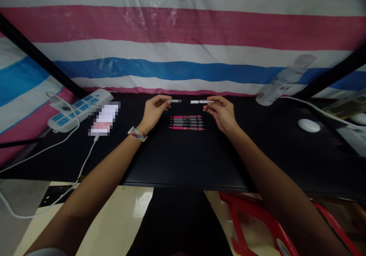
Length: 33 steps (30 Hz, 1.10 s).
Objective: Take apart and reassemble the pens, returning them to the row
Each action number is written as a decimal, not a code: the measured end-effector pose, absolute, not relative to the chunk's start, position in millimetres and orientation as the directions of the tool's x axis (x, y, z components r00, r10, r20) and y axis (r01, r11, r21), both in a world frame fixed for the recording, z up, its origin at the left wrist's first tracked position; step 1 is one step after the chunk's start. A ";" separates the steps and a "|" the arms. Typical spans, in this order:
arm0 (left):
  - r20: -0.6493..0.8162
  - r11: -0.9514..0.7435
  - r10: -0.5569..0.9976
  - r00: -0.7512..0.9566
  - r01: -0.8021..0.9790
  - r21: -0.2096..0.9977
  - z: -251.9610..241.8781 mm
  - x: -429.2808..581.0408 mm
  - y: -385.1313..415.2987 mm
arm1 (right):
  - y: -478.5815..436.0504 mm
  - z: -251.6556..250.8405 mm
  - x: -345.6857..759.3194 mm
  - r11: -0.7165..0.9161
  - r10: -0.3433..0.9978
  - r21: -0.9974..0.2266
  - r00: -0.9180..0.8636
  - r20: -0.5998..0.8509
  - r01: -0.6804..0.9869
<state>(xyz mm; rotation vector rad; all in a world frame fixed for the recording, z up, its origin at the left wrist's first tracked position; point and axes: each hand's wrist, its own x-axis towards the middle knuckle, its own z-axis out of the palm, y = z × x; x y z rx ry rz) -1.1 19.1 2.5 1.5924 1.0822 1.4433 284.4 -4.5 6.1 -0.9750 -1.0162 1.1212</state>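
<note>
Left hand (156, 111)'s pinching one slim grey pen-like piece (176, 101), right hand (224, 113) one slim white pen-like piece (196, 102), tips apart; looks like five slim pink-and-grey pens (187, 128) nearby.

Plastic pens (187, 122); matt table (183, 156); glossy plastic sheeting (183, 27).

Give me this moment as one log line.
left hand: holds slim pale piece | right hand: holds slim white piece | pieces: apart, ends facing | pens: side by side on black table
</note>
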 end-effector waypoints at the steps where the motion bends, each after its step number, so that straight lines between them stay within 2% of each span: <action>1: 0.384 -0.384 0.923 0.021 0.112 0.916 3.1 -1.2 19.0 | -4.4 6.1 284.5 0.165 0.981 -0.959 0.138 0.136 -0.229; 15: 0.373 -0.371 0.928 -0.019 0.072 0.926 4.8 -1.2 19.1 | 0.5 1.5 288.1 0.184 0.965 -0.960 0.225 0.136 -0.210; 33: 0.377 -0.375 0.926 -0.029 0.045 0.926 3.2 -0.3 19.3 | 2.3 -0.9 290.7 0.205 0.959 -0.956 0.240 0.153 -0.209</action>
